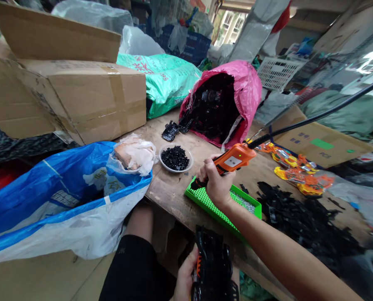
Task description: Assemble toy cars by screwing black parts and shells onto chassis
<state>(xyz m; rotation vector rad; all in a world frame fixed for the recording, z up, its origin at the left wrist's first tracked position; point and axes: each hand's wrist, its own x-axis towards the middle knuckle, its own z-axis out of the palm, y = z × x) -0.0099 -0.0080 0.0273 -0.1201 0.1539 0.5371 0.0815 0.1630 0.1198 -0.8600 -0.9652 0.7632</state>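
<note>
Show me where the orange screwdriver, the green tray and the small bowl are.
orange screwdriver [234,160], head view, on its orange body.
green tray [205,200], head view, on its perforated top.
small bowl [175,158], head view, on the black parts inside it.

Orange electric screwdriver [233,161]: orange body with a white label panel and a small green light, black cable running off its rear end. Tilted, black tip low, directly above the near-left corner of the green screw tray [205,200]. Black plastic assembly [214,267]: dark moulded part with an orange piece showing on its left side, below and nearer than the green screw tray, off the table [170,192] edge.
</note>
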